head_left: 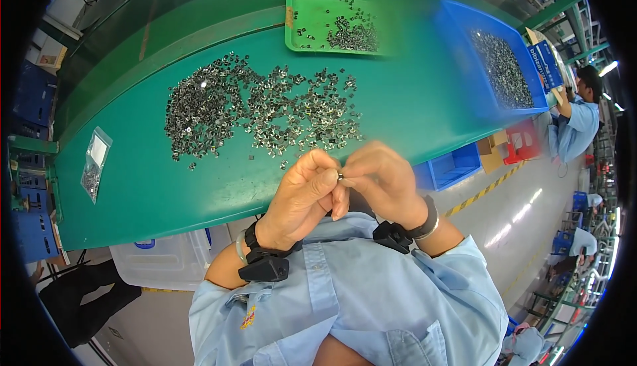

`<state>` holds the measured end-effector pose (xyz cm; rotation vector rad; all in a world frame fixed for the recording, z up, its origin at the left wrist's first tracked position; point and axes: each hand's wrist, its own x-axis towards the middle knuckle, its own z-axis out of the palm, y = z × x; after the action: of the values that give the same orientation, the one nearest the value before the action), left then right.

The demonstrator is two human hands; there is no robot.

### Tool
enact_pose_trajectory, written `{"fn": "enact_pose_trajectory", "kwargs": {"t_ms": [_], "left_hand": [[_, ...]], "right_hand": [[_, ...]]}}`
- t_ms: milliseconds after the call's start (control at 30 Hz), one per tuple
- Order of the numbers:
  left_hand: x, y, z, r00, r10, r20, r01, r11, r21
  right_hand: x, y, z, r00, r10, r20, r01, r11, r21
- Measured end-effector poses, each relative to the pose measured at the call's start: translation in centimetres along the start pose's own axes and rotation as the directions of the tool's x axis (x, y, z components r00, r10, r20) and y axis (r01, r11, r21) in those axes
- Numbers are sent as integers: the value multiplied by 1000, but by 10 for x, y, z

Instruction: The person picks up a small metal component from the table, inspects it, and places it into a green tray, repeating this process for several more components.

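My left hand (308, 193) pinches a tiny shiny metal part (340, 175) between thumb and forefinger. Against the same part rest the fingertips of my right hand (381, 175), which is slightly smeared by motion; its fingers are pressed together. Both hands meet just above the near edge of the green table (139, 200). Beyond them lies a broad spread of small metal parts (206, 104), dark and dense on the left, thinner and brighter toward the right. The exact shape of the held part is too small to make out.
A green tray (290, 31) with loose metal parts sits at the back. To the right, a blue bin (474, 74) is filled with more. On the left lies a clear plastic bag (96, 160). An empty-looking blue crate (456, 167) stands below the table's right side; a co-worker (576, 124) is farther right.
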<state>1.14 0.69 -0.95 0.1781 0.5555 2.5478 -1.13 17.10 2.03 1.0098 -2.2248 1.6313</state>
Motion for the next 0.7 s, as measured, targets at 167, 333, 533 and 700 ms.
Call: {"fn": "enact_pose_trajectory", "kwargs": {"t_ms": [167,333,533,700], "left_hand": [[-3,12,2,998,-30,-62,42,976,212],[-4,16,6,994,-48,-97,69,971,228],[-2,18,2,993,-59,-100,74,986,149],[0,16,-3,993,-56,-107,72,986,150]], "right_hand": [[1,1,2,1000,9,29,-9,1000,10],[-2,9,5,999,48,15,-49,997,65],[5,18,-6,983,183,-19,-178,972,151],[73,53,-61,882,454,-126,-445,891,92]]}}
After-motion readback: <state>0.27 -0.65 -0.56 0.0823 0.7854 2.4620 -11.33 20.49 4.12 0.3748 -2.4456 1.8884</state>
